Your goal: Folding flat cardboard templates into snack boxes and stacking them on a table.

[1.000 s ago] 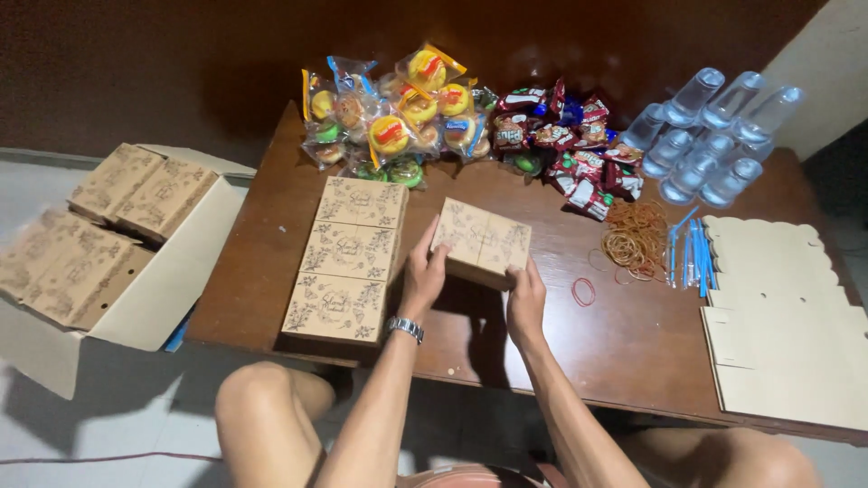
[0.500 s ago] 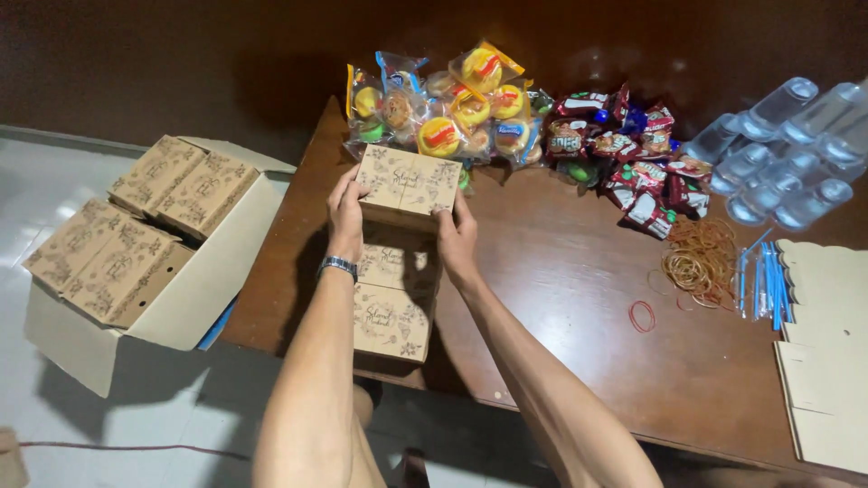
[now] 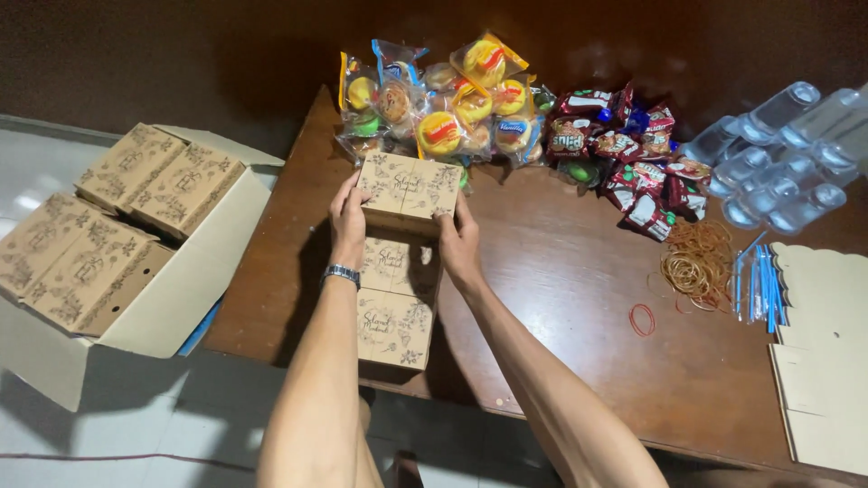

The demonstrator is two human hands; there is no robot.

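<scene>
Both my hands grip a small brown printed cardboard box (image 3: pixel 409 187) by its sides, at the far end of a row of like boxes (image 3: pixel 395 298) on the dark wooden table (image 3: pixel 561 325). My left hand (image 3: pixel 346 221), with a wristwatch, holds its left side. My right hand (image 3: pixel 459 246) holds the right side. The box sits just in front of a pile of wrapped snack cakes (image 3: pixel 443 104). Whether it rests on the table or on another box I cannot tell.
A large open carton (image 3: pixel 158 289) with several printed boxes stands on the floor at left. Red snack packets (image 3: pixel 624 149), small water bottles (image 3: pixel 782 158), rubber bands (image 3: pixel 696 262), blue straws (image 3: pixel 758 282) and flat unfolded box blanks (image 3: pixel 827 361) lie to the right.
My hands carried the box from the middle of the table leftward and away, to the far end of the row of boxes near the snack pile. The camera view shifted left.
</scene>
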